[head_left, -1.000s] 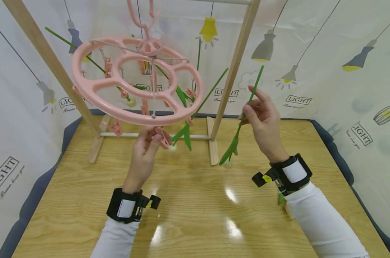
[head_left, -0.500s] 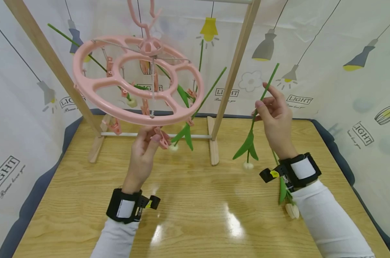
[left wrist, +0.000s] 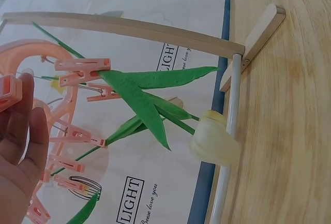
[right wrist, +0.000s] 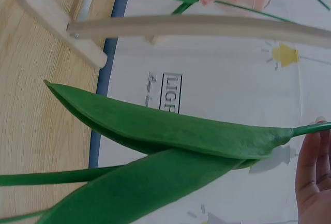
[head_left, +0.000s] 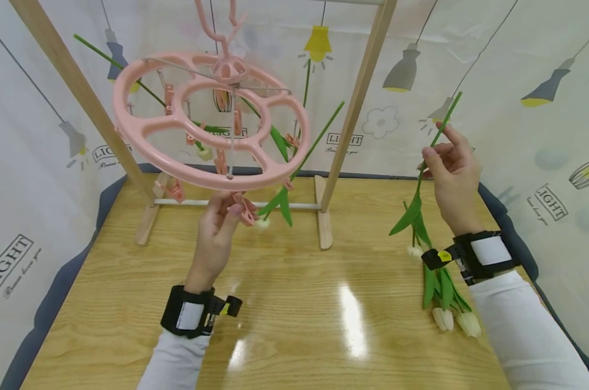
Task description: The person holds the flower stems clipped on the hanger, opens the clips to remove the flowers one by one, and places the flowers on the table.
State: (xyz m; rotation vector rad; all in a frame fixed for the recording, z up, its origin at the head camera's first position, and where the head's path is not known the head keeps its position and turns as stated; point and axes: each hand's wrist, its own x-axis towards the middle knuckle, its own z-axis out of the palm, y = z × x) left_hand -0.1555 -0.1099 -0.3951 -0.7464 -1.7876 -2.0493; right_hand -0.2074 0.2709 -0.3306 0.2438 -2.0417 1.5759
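Observation:
My left hand point(head_left: 215, 230) pinches a pink clothespin point(head_left: 246, 209) below the near rim of a round pink clip hanger point(head_left: 187, 176). To the right, my right hand point(head_left: 452, 181) pinches the green stem of a white artificial tulip point(head_left: 408, 215), which hangs head down; its leaves point(right wrist: 170, 125) fill much of the right wrist view. Several tulips dangle from other clothespins on the hanger. One clipped tulip point(left wrist: 214, 138) shows its white bloom in the left wrist view, close to my left hand.
A wooden stand point(head_left: 360, 97) with a white lower bar point(head_left: 299, 206) carries the hanger. More white tulips point(head_left: 442, 319) lie on the wooden table point(head_left: 294, 325) by my right forearm. A printed cloth point(head_left: 499, 135) surrounds the table.
My right hand has moved right, away from the hanger, carrying the tulip, which now hangs above the tulips on the table. The left hand keeps its place on the clothespin.

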